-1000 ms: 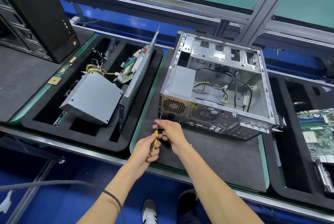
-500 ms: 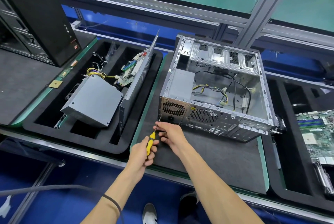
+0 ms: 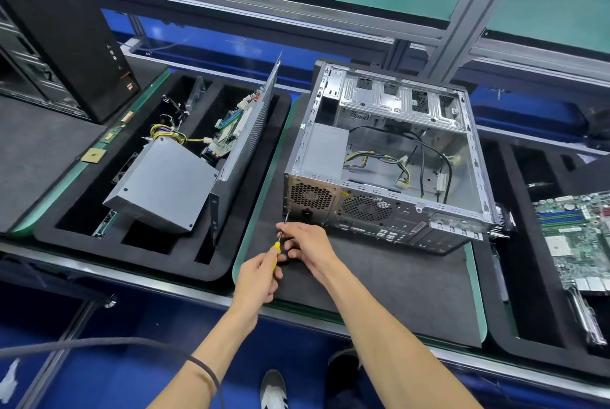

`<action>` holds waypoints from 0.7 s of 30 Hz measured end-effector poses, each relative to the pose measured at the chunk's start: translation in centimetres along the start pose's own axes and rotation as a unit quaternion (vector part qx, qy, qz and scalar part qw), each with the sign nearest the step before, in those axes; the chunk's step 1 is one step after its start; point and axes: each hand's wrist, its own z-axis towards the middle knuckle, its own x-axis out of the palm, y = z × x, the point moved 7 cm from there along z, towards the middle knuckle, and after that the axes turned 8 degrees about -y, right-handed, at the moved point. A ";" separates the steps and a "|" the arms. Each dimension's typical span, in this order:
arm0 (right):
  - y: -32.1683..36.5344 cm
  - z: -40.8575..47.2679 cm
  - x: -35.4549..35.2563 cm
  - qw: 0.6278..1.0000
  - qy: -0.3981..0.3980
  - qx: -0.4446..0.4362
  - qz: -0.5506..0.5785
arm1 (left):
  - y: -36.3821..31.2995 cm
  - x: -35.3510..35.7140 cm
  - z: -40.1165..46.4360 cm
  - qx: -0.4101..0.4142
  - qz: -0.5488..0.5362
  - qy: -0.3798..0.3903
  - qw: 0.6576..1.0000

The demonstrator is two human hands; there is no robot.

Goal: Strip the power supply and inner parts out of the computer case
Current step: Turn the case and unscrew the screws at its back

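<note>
1. Head view: A person's left hand grips the yellow handle of a screwdriver, its tip set at a screw on the lower left corner of the rear panel of the computer case, just ahead of the hands.
2. The right hand pinches the screwdriver shaft just beyond the handle, its fingers curled round the steel to steady it.
3. The power supply sits inside the case at the near left corner, just behind that screw; its yellow and black cables trail across the case floor.
4. The step appears to be freeing the supply's rear screws. Done well, the blade stays square in the screw head, pressed firmly inward, with the right hand guiding only.
5. Both forearms reach forward over the worktop edge, wrists low and close together.
6. Left of the hands, a foam tray holds another power supply unit.
</note>
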 end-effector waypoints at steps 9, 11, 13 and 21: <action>-0.3 0.1 -0.4 0.999 -0.032 -0.012 0.006 | -1.5 0.2 -0.4 0.089 0.052 -0.056 0.993; -0.1 0.2 -0.4 0.999 -0.025 0.002 0.024 | -1.0 0.1 -0.2 0.049 0.014 -0.043 0.998; 0.0 0.3 -0.4 0.999 -0.021 0.026 0.040 | -0.6 0.0 -0.1 0.013 -0.002 -0.030 0.999; -0.1 1.4 -0.2 0.981 -0.014 0.130 0.145 | -0.1 1.3 -0.2 -0.128 -0.133 0.071 0.980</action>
